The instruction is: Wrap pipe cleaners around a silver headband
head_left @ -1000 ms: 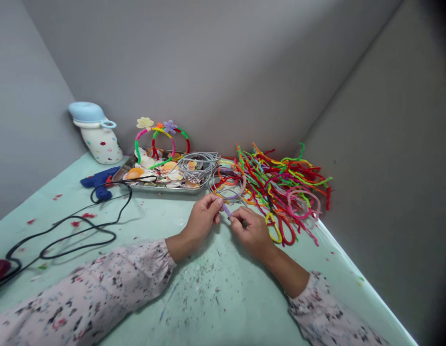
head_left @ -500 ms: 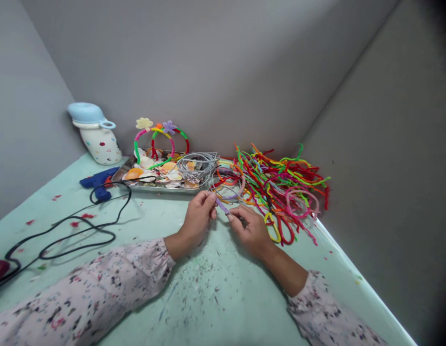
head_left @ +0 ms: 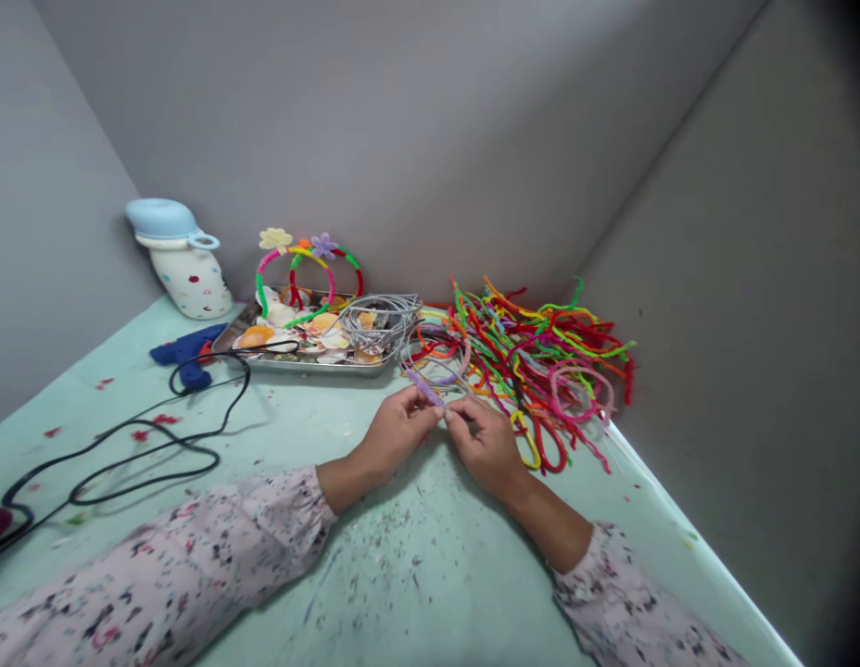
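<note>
A short length of purple pipe cleaner (head_left: 423,385) slants up and left from between my fingertips. My left hand (head_left: 394,434) pinches it near its lower end with thumb and fingers. My right hand (head_left: 486,446) is closed in a pinch at that same end, its thumb tip almost touching the left one. A thin grey wire (head_left: 406,347) curves just behind the purple piece; whether the two are joined I cannot tell. Further back lies a ring wrapped in purple and orange (head_left: 464,350). Yellow-and-red-handled scissors (head_left: 551,445) lie right of my right hand.
Several colourful pipe cleaners (head_left: 541,324) are heaped at the back right, with a pink ring (head_left: 565,371) on them. A metal tray (head_left: 311,368) carries shells, decorated hoops (head_left: 295,248) and coiled wire (head_left: 381,320). Left are a blue glue gun (head_left: 186,349), black cord (head_left: 152,474) and bottle (head_left: 190,278).
My left hand has slid down and right along the purple pipe cleaner, closer to my right fingertips. More of the purple piece now shows above my left hand.
</note>
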Demonstrator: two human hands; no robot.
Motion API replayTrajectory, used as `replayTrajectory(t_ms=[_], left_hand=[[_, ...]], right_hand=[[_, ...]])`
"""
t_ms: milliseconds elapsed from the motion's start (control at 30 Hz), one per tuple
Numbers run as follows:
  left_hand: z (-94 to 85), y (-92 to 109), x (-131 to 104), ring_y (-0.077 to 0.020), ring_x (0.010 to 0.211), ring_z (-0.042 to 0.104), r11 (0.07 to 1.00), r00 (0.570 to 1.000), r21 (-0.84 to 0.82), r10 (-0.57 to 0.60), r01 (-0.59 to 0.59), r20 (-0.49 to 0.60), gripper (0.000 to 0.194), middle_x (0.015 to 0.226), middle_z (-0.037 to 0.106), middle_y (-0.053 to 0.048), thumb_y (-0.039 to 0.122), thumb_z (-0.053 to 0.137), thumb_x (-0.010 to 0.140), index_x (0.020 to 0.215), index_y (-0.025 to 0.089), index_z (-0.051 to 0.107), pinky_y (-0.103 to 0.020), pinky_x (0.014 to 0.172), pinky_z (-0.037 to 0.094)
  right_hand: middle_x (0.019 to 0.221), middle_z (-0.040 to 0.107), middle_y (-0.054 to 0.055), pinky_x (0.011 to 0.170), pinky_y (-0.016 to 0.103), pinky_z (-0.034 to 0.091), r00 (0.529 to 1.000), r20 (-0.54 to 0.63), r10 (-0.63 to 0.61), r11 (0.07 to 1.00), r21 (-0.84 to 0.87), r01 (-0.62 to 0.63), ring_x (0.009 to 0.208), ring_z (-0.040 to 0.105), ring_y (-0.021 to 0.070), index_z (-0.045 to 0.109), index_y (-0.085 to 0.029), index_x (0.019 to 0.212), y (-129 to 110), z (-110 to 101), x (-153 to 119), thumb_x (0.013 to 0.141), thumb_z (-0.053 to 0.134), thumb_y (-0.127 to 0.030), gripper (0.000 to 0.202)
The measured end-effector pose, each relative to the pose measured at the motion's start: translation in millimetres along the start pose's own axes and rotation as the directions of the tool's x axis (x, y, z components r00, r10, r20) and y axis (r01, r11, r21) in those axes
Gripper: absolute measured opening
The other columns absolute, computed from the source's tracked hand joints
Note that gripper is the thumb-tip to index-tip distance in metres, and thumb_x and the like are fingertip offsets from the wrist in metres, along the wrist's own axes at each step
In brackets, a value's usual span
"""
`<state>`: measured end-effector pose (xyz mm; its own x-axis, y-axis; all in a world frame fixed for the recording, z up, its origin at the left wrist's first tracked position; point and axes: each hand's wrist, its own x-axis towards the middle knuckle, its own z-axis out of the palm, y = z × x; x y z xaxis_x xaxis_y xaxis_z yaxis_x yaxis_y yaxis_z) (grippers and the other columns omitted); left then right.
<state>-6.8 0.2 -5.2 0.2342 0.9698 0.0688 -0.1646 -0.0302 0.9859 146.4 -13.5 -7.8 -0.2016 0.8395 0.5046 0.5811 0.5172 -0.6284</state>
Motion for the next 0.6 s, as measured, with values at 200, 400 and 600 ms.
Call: replayTrajectory(t_ms=[200,400,600], left_hand=[[-0.8,-0.2,-1.5,-0.0084,0.052,0.040,0.996,0.999,0.072,0.054,-0.053,-0.007,0.014,0.060,0.048,0.004,0.028,0.062,0.078,0.073,0.016,0.057,-0.021,0.050,0.032],[-1.5,0.1,-1.9,-0.0092,0.052,0.040,0.989,0.996,0.118,0.080,-0.084,0.045,0.013,0.059,0.045,0.005,0.028,0.055,0.084,0.077,0.016,0.055,-0.022,0.050,0.031],[-2.0,-2.3,-0.7,-0.0096,0.054,0.040,0.984,0.995,0.151,0.084,-0.092,0.061,0.013,0.061,0.046,0.005,0.028,0.052,0.085,0.080,0.016,0.054,-0.023,0.052,0.032]], right_hand=[[0.078,0.063,0.003,0.071,0.029,0.043,0.999,0.029,0.020,0.999,0.033,-0.021,0.076,0.057,0.0184,0.064,-0.020,0.083,-0.5,0.1,-0.4,0.090,0.049,-0.022,0.016],[0.078,0.064,0.004,0.072,0.030,0.044,0.999,0.031,0.022,0.999,0.038,-0.024,0.076,0.058,0.0188,0.065,-0.020,0.082,-1.3,-0.6,-0.1,0.090,0.048,-0.023,0.019],[0.079,0.066,0.004,0.073,0.029,0.044,0.999,0.035,0.036,0.999,0.027,-0.037,0.077,0.059,0.0187,0.066,-0.020,0.083,-1.8,0.0,0.2,0.090,0.048,-0.023,0.019]])
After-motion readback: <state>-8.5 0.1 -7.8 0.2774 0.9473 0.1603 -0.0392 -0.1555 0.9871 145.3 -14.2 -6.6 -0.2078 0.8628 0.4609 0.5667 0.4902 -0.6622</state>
